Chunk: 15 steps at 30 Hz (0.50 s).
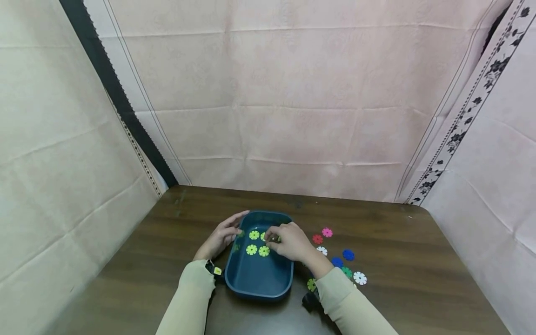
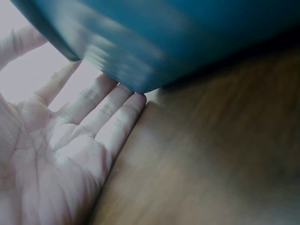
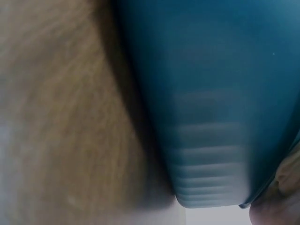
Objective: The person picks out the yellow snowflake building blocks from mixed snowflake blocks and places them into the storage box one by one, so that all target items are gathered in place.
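A dark blue rectangular tray (image 1: 259, 281) stands on the table with several yellow-green flower-shaped pieces (image 1: 251, 250) on its floor. My left hand (image 1: 222, 236) holds the tray's far left side. In the left wrist view its nearly straight fingers (image 2: 112, 108) touch the outer wall, while the thumb reaches over the rim. My right hand (image 1: 289, 241) is over the tray's right side, thumb and fingers curled at a yellow-green flower piece (image 1: 262, 236) that they partly cover. The right wrist view shows mostly the tray's outer wall (image 3: 201, 112); those fingertips are hidden there.
Right of the tray lie loose flower pieces: pink (image 1: 327, 232), red (image 1: 318, 239), white (image 1: 360, 278), blue (image 1: 348, 255) and green (image 1: 346, 272). The right forearm passes over some. A yellow-green one (image 1: 311, 284) is near the right wrist. Pale cloth (image 1: 293, 93) surrounds the wooden table (image 1: 389, 242).
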Each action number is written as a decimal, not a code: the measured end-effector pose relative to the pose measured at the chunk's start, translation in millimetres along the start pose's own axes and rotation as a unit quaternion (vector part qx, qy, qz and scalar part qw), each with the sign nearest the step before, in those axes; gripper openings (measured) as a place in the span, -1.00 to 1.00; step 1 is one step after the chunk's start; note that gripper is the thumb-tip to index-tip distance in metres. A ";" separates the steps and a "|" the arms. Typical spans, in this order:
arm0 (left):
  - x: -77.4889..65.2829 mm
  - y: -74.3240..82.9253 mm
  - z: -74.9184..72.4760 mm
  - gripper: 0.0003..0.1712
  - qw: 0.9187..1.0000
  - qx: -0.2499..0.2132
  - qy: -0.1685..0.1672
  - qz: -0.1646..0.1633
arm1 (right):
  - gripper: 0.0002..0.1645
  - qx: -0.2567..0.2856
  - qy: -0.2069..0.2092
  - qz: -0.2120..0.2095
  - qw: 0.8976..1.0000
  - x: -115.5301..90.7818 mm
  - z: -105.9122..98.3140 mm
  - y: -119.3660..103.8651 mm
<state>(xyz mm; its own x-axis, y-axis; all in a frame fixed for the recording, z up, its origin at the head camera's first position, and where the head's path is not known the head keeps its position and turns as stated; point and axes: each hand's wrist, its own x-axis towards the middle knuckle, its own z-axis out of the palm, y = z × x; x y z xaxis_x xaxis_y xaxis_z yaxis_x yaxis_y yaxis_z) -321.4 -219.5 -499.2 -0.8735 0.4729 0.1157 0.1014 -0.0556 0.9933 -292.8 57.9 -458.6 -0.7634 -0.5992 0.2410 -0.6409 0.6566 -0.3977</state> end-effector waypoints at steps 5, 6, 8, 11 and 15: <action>1.1 0.1 0.3 -0.34 1.000 -0.002 0.002 -0.001 | -0.83 0.001 0.010 -0.007 1.000 0.6 0.6 1.2; 1.1 -0.2 0.2 -0.34 1.000 -0.001 0.001 -0.001 | -0.83 0.000 0.010 -0.008 1.000 0.6 0.9 1.4; 0.4 -1.1 0.0 -0.34 1.000 0.000 0.003 -0.003 | -0.81 0.000 0.008 -0.010 1.000 0.0 1.5 1.3; -1.1 -2.4 -0.2 -0.34 1.000 0.004 0.003 -0.007 | -0.80 0.001 0.002 -0.010 1.000 -0.9 2.6 1.5; -0.5 -1.4 0.5 -0.34 1.000 0.006 0.005 -0.005 | -0.81 -0.004 0.007 -0.012 1.000 -0.3 1.7 1.6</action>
<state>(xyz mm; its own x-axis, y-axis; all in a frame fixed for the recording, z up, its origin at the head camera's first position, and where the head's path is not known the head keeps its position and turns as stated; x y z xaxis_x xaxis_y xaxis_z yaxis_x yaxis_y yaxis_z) -320.9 -219.3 -500.6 -0.8794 0.4643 0.1048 0.0979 -0.0391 0.9944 -293.5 58.4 -460.9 -0.7493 -0.6081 0.2623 -0.6591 0.6458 -0.3854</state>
